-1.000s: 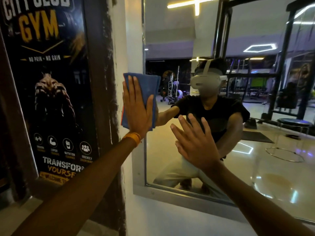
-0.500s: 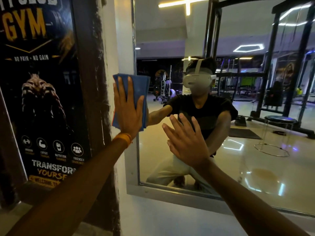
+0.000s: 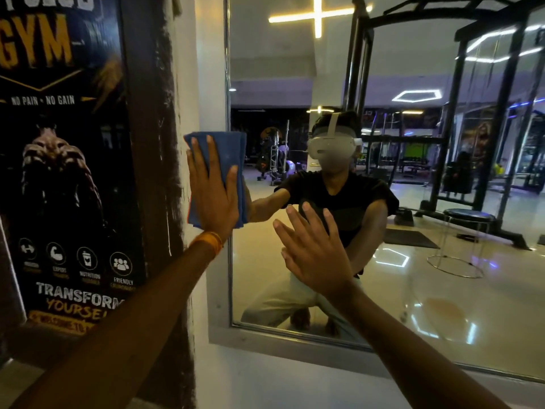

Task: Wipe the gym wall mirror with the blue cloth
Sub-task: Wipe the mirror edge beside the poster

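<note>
A folded blue cloth (image 3: 228,152) lies flat against the left edge of the wall mirror (image 3: 427,290), overlapping its grey frame. My left hand (image 3: 213,199), with an orange band at the wrist, presses the cloth with straight fingers. My right hand (image 3: 314,249) is spread flat on the glass, lower and to the right of the cloth. The mirror reflects a crouching person in a headset and the gym behind.
A dark gym poster (image 3: 65,172) hangs on the wall left of the mirror, beside a scuffed dark post (image 3: 153,143). The mirror's grey lower frame (image 3: 295,346) runs above a white wall. Reflected racks and a stool appear at right.
The view has shifted slightly, so the mirror edge sits further left in frame. Both hands stay flat, the left on the cloth at the frame edge, the right on the glass.
</note>
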